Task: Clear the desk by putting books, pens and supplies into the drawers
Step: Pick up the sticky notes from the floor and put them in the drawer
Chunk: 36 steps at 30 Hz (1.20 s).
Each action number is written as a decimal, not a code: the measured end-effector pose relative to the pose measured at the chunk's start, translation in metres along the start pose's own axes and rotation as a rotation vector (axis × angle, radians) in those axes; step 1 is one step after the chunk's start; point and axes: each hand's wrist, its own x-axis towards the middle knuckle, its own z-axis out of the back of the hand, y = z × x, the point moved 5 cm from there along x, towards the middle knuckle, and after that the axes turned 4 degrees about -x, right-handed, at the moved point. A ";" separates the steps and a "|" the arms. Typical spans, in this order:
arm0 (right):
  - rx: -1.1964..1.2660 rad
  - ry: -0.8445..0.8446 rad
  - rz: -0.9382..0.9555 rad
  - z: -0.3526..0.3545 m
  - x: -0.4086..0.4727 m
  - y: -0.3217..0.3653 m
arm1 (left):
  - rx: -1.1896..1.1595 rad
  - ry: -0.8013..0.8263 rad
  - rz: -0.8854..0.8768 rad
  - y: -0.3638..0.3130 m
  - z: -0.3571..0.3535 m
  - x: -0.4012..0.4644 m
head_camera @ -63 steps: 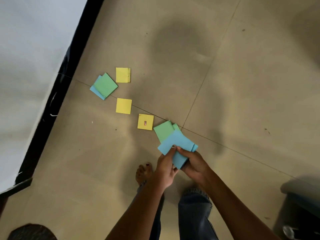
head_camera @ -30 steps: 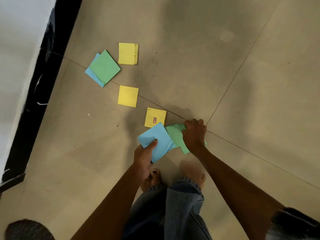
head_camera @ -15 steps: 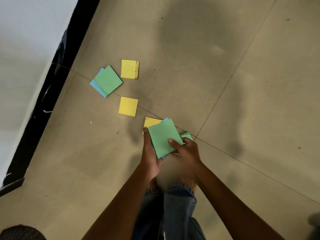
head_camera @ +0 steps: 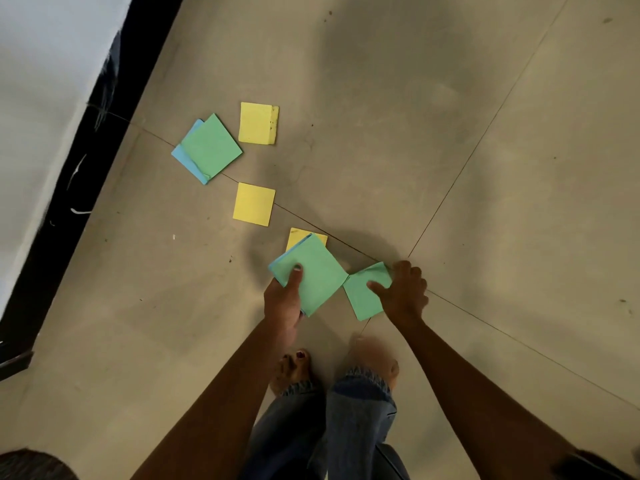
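Note:
Square sticky-note pads lie scattered on a tiled floor. My left hand (head_camera: 284,297) holds a small stack with a green pad on top (head_camera: 317,273) and blue ones beneath, thumb pressed on its face. My right hand (head_camera: 403,292) is down on the floor, fingers closed over another green pad (head_camera: 362,296) just right of the stack. A yellow pad (head_camera: 297,236) peeks out from behind the held stack. Farther off lie a yellow pad (head_camera: 254,204), another yellow pad (head_camera: 258,123), and a green pad on a blue one (head_camera: 211,147).
A white wall with a black skirting strip (head_camera: 74,174) runs along the left. My bare feet (head_camera: 298,370) and jeans legs stand just below the hands. Beige floor tiles (head_camera: 467,133) stretch to the right and far side.
My right hand has left the stack and gone right and down onto the green pad on the floor. My left hand keeps the stack, green pad on top.

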 end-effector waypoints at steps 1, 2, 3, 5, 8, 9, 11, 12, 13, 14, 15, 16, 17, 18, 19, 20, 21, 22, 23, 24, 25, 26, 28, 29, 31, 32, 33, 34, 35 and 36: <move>-0.106 0.017 0.010 -0.009 0.001 -0.001 | 0.009 0.001 -0.001 0.001 0.001 0.002; -0.177 0.009 0.028 -0.016 0.002 -0.001 | 0.011 0.003 0.004 0.001 0.002 0.003; -0.208 -0.008 0.040 -0.023 0.003 0.000 | 0.014 0.004 0.011 0.002 0.003 0.005; -0.165 -0.018 0.013 -0.031 0.006 -0.002 | 0.026 0.018 0.019 0.004 0.004 0.007; -0.115 -0.018 0.016 -0.030 0.003 -0.005 | 0.043 0.033 0.022 0.005 0.007 0.003; -0.073 -0.027 0.040 -0.026 -0.001 -0.006 | 0.043 0.030 0.021 0.005 0.008 0.000; 0.155 -0.005 0.047 -0.012 -0.013 -0.006 | 0.046 0.023 0.027 0.002 0.011 -0.010; 0.319 0.025 0.033 -0.003 -0.022 -0.006 | 0.052 0.016 0.031 0.002 0.012 -0.015; 0.504 0.059 0.025 0.009 -0.033 -0.005 | 0.053 0.014 0.033 0.000 0.013 -0.022; 0.687 0.108 0.018 0.023 -0.044 -0.003 | 0.061 0.012 0.033 -0.003 0.015 -0.029; 0.839 0.174 0.024 0.038 -0.056 0.001 | 0.073 0.009 0.025 -0.007 0.016 -0.036; 0.935 0.259 0.050 0.053 -0.068 0.007 | 0.092 0.006 0.010 -0.012 0.017 -0.044; 0.974 0.347 0.088 0.064 -0.079 0.013 | 0.113 0.001 -0.005 -0.017 0.017 -0.050; 0.970 0.422 0.128 0.077 -0.089 0.019 | 0.134 -0.002 -0.017 -0.023 0.018 -0.056; 0.949 0.481 0.158 0.088 -0.098 0.025 | 0.155 -0.005 -0.024 -0.030 0.019 -0.063; 0.922 0.520 0.178 0.098 -0.104 0.031 | 0.168 -0.002 -0.029 -0.037 0.020 -0.069; 0.905 0.551 0.196 0.108 -0.109 0.037 | 0.177 0.011 -0.030 -0.045 0.020 -0.075; 0.899 0.581 0.211 0.117 -0.113 0.044 | 0.198 0.028 -0.036 -0.051 0.020 -0.081; 0.897 0.612 0.231 0.125 -0.117 0.052 | 0.220 0.045 -0.051 -0.059 0.020 -0.086; 0.900 0.644 0.254 0.132 -0.120 0.061 | 0.241 0.063 -0.064 -0.065 0.021 -0.091; 0.896 0.669 0.280 0.137 -0.124 0.071 | 0.253 0.073 -0.082 -0.072 0.021 -0.095; 0.874 0.678 0.305 0.140 -0.127 0.082 | 0.254 0.094 -0.082 -0.078 0.021 -0.099; 0.789 0.638 0.344 0.138 -0.130 0.101 | 0.170 0.167 -0.031 -0.084 0.020 -0.103; 0.742 0.601 0.358 0.133 -0.131 0.110 | 0.133 0.193 0.001 -0.087 0.020 -0.104; 0.651 0.530 0.375 0.119 -0.132 0.124 | 0.086 0.221 0.051 -0.092 0.020 -0.106; 0.603 0.502 0.383 0.111 -0.132 0.130 | 0.059 0.230 0.071 -0.090 0.021 -0.102; 0.553 0.469 0.396 0.102 -0.131 0.136 | 0.035 0.246 0.080 -0.090 0.022 -0.097; 0.511 0.430 0.418 0.094 -0.130 0.142 | 0.041 0.228 0.085 -0.091 0.024 -0.094; 0.478 0.390 0.443 0.085 -0.128 0.147 | 0.074 0.184 0.070 -0.093 0.028 -0.090; 0.458 0.363 0.464 0.077 -0.126 0.150 | 0.095 0.145 0.049 -0.094 0.031 -0.085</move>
